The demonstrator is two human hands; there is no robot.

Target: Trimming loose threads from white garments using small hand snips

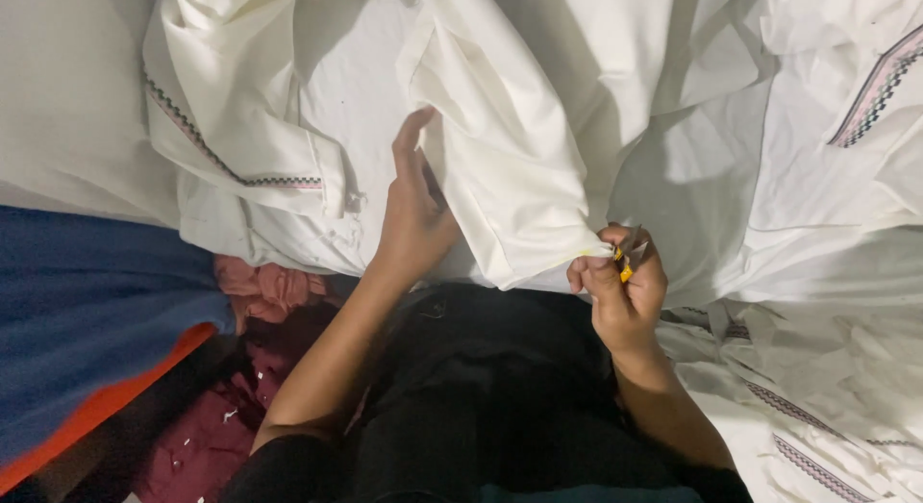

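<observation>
A white garment with a patterned trim lies spread in front of me over my lap. My left hand rests on it with fingers up, partly tucked under a folded flap of the cloth. My right hand is closed around a small yellow-handled cutter at the lower corner of that flap, touching the cloth's edge. The tool's tip is mostly hidden by my fingers.
More white garments with zigzag trim pile up at the right and lower right. A blue cloth with an orange edge lies at the left, beside pink and maroon fabric. My dark clothing fills the lower middle.
</observation>
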